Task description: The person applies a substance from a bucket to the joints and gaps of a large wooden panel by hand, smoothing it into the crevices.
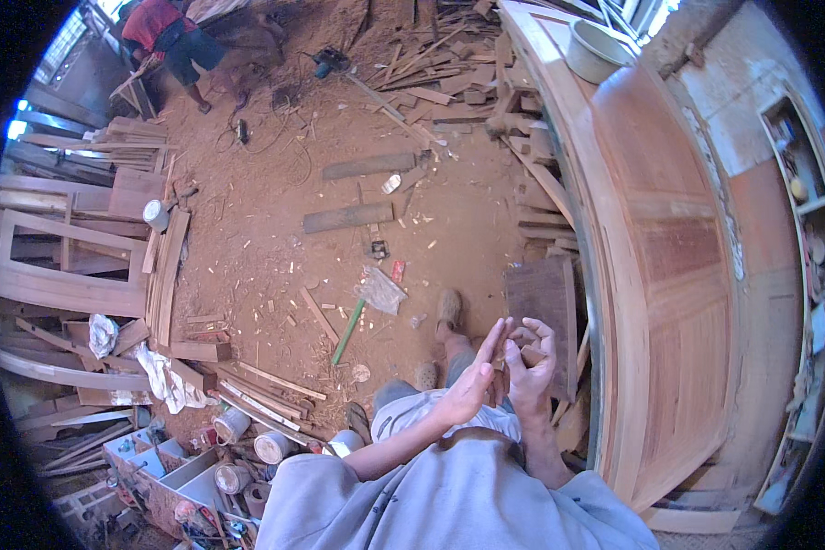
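Both my hands are raised in front of my body, close together, left of a large wooden door (674,266). My left hand (475,387) has its fingers stretched out together, pointing up and toward the right hand. The fingers of my right hand (532,371) are bent over, with the thumb up beside the left fingertips. Something small and brownish may be between the right fingers, too small to name. Whether the two hands touch, I cannot tell. Below them are my grey shirt (458,500) and my legs.
A tub (598,52) stands on the door's far end. Wood scraps (449,78) are piled beyond. Planks (348,217), a plastic bag (382,290) and a green stick (348,332) lie on the dusty floor. Paint cans (272,446) stand lower left. Another person (170,41) bends over at far left.
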A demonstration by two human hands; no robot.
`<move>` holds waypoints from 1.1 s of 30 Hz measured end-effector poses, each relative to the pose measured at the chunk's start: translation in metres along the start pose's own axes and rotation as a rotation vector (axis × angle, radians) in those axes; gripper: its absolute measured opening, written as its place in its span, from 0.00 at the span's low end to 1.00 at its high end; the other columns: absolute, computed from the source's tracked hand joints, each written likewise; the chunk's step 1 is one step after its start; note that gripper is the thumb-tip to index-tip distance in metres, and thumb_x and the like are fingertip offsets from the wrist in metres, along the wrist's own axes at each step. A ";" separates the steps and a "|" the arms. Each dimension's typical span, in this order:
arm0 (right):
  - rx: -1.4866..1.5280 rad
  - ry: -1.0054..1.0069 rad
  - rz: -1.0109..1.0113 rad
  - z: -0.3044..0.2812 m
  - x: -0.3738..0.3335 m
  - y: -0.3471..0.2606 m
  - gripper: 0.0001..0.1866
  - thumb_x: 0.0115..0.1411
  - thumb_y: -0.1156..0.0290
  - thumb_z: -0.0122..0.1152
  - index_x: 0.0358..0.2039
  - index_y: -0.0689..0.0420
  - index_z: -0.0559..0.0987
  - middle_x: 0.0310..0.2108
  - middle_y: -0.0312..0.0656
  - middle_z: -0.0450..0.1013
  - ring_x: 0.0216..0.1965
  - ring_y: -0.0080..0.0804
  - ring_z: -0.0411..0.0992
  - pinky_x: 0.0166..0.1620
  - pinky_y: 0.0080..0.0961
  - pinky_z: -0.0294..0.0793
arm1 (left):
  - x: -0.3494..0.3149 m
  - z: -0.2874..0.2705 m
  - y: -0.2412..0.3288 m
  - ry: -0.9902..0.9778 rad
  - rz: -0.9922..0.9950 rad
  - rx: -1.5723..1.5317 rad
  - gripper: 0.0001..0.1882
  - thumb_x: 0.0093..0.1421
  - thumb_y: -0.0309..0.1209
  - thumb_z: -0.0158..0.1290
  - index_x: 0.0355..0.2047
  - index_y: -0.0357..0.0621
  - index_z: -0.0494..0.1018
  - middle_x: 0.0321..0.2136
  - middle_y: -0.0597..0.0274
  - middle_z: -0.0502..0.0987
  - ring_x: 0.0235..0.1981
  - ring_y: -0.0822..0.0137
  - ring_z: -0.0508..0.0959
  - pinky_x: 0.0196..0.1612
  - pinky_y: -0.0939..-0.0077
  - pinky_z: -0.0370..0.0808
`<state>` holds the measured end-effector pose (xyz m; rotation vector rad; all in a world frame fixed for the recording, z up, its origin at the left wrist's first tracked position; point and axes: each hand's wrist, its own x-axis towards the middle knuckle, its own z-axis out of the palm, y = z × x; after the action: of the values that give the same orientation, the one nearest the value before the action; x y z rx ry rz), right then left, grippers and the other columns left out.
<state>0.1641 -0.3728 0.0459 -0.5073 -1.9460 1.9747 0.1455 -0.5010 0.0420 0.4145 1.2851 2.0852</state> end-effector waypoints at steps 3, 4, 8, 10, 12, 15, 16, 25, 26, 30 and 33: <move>-0.134 -0.018 -0.009 0.030 0.055 0.012 0.21 0.58 0.82 0.61 0.52 0.60 0.69 0.38 0.41 0.74 0.39 0.26 0.75 0.42 0.22 0.77 | 0.050 -0.037 0.008 0.086 0.036 0.132 0.48 0.66 0.64 0.31 0.71 0.41 0.29 0.72 0.56 0.40 0.21 0.70 0.71 0.25 0.78 0.70; -0.140 -0.043 -0.001 0.040 0.078 0.010 0.22 0.57 0.82 0.61 0.52 0.61 0.69 0.39 0.40 0.74 0.40 0.26 0.75 0.43 0.22 0.77 | 0.071 -0.049 0.013 0.104 0.052 0.176 0.49 0.66 0.64 0.31 0.71 0.41 0.30 0.72 0.55 0.41 0.23 0.69 0.72 0.25 0.78 0.71; -0.089 -0.168 -0.050 0.076 0.183 -0.013 0.20 0.59 0.82 0.60 0.52 0.59 0.70 0.37 0.40 0.75 0.39 0.23 0.74 0.41 0.22 0.77 | 0.155 -0.094 0.039 0.185 0.147 0.326 0.48 0.67 0.63 0.31 0.71 0.38 0.31 0.72 0.52 0.42 0.52 0.60 0.65 0.46 0.74 0.69; -0.094 -0.216 -0.052 0.087 0.230 -0.021 0.21 0.58 0.83 0.60 0.52 0.61 0.70 0.37 0.41 0.75 0.38 0.25 0.75 0.40 0.23 0.78 | 0.197 -0.105 0.072 0.179 0.151 0.283 0.48 0.67 0.62 0.31 0.71 0.37 0.32 0.72 0.51 0.42 0.68 0.56 0.56 0.60 0.71 0.65; -0.194 -0.141 -0.135 0.104 0.275 -0.019 0.20 0.57 0.82 0.61 0.51 0.62 0.71 0.38 0.43 0.76 0.38 0.27 0.76 0.39 0.25 0.79 | 0.238 -0.118 0.100 0.208 0.129 0.251 0.47 0.68 0.61 0.31 0.70 0.35 0.32 0.72 0.48 0.41 0.71 0.55 0.47 0.68 0.69 0.48; -0.143 -0.143 -0.090 0.120 0.337 -0.031 0.19 0.58 0.80 0.61 0.50 0.61 0.72 0.40 0.44 0.76 0.40 0.29 0.78 0.43 0.29 0.81 | 0.294 -0.139 0.124 0.207 0.128 0.240 0.47 0.68 0.61 0.30 0.70 0.33 0.32 0.71 0.45 0.40 0.72 0.54 0.43 0.71 0.68 0.42; -0.188 -0.171 -0.097 0.125 0.359 -0.041 0.19 0.58 0.80 0.61 0.51 0.61 0.72 0.40 0.43 0.76 0.40 0.29 0.78 0.44 0.30 0.81 | 0.312 -0.148 0.128 0.210 0.125 0.232 0.47 0.68 0.61 0.30 0.70 0.33 0.32 0.71 0.44 0.40 0.72 0.54 0.43 0.71 0.68 0.42; -0.149 -0.100 -0.004 0.187 0.582 -0.033 0.19 0.57 0.84 0.58 0.50 0.61 0.72 0.38 0.39 0.77 0.37 0.20 0.75 0.41 0.18 0.76 | 0.515 -0.263 0.195 0.055 0.030 0.430 0.42 0.70 0.52 0.33 0.70 0.32 0.34 0.69 0.44 0.48 0.70 0.53 0.50 0.69 0.68 0.48; -0.148 -0.067 0.011 0.193 0.605 -0.035 0.19 0.57 0.83 0.58 0.50 0.61 0.72 0.37 0.39 0.77 0.37 0.20 0.75 0.41 0.17 0.75 | 0.535 -0.275 0.207 0.033 0.017 0.420 0.42 0.70 0.52 0.33 0.70 0.32 0.34 0.69 0.44 0.48 0.70 0.53 0.50 0.69 0.68 0.48; -0.134 0.024 0.069 0.212 0.694 -0.054 0.18 0.58 0.82 0.59 0.49 0.60 0.72 0.36 0.36 0.76 0.35 0.17 0.74 0.38 0.14 0.73 | 0.624 -0.329 0.226 -0.133 0.143 0.619 0.40 0.70 0.43 0.40 0.71 0.40 0.34 0.69 0.49 0.51 0.38 0.65 0.75 0.43 0.71 0.73; -0.044 0.111 0.117 0.213 0.740 -0.063 0.18 0.61 0.79 0.61 0.51 0.58 0.72 0.30 0.29 0.68 0.28 0.11 0.67 0.30 0.11 0.67 | 0.685 -0.337 0.246 -0.052 -0.099 0.248 0.36 0.69 0.37 0.43 0.71 0.39 0.41 0.68 0.47 0.54 0.46 0.63 0.77 0.50 0.70 0.73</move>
<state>-0.5915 -0.2161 0.0912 -0.7419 -1.9354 1.9315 -0.6414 -0.3483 0.0549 0.4986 1.5078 1.8289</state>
